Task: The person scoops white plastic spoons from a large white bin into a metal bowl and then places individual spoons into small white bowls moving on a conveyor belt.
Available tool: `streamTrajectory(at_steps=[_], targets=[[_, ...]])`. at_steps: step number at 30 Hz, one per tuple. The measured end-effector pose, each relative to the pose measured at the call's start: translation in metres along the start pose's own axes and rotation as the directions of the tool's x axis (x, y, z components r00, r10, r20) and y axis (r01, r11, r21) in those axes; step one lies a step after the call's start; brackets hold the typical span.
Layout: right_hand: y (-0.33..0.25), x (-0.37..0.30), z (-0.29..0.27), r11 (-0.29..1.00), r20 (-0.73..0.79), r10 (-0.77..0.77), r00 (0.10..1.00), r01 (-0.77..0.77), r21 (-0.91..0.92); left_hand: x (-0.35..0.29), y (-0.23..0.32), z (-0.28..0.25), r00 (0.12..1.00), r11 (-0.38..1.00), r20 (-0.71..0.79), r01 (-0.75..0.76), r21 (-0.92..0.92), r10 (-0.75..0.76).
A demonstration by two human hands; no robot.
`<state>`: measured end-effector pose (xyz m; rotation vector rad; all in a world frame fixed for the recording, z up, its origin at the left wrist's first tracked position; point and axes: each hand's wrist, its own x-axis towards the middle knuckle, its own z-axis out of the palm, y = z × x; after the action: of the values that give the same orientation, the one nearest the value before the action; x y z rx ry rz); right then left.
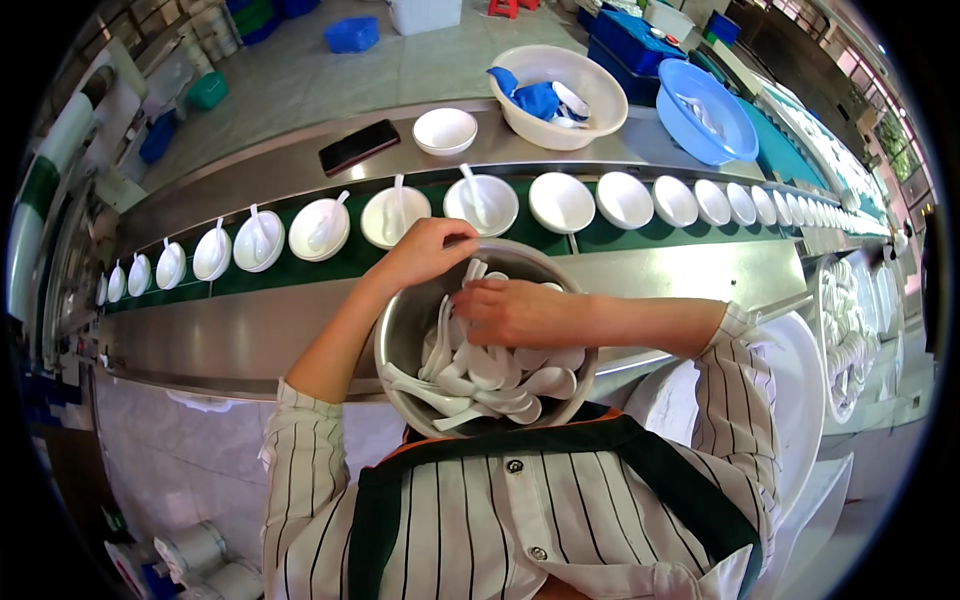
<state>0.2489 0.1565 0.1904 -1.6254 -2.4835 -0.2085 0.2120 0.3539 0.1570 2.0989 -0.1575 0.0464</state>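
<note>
A steel basin (388, 345) full of white spoons (485, 370) rests in front of my body at the belt's near edge. My right hand (500, 312) reaches in among them, fingers closed around a spoon whose handle sticks up beside the fingers. Over the basin's far left rim, my left hand (437, 250) has its fingers bent together; anything in them is hidden. Just beyond it, a white bowl (500, 212) stands on the green belt (425, 252) with a spoon leaning in it. Bowls to the left hold spoons too; those to the right have none.
Behind the belt, a steel ledge carries a dark phone (358, 147), a single white bowl (445, 131), a cream basin (600, 80) with blue cloth and spoons, and a blue basin (700, 130). A large white tub (800, 370) stands at my right.
</note>
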Motion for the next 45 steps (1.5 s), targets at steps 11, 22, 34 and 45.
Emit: streamTrajectory(at_steps=[11, 22, 34, 45], targets=[[0.028, -0.028, -0.073, 0.747, 0.232, 0.286, 0.93, -0.368, 0.554, -0.023, 0.035, 0.043, 0.991, 0.938, 0.071, 0.084, 0.337, -0.114], [0.171, -0.022, -0.002, 0.719, -0.104, 0.693, 0.713, -0.676, 0.162, -0.012, 0.035, 0.044, 0.886, 0.972, 0.406, 0.235, 0.024, -0.224], [0.175, -0.026, -0.014, 0.751, 0.023, 0.633, 0.774, -0.607, -0.259, -0.024, 0.024, 0.042, 0.966, 0.989, 0.234, 0.087, 0.119, -0.113], [0.192, -0.028, 0.006, 0.822, -0.17, 0.522, 0.836, -0.547, -0.161, 0.005, 0.059, 0.023, 0.932, 0.941, 0.304, 0.268, -0.208, -0.199]])
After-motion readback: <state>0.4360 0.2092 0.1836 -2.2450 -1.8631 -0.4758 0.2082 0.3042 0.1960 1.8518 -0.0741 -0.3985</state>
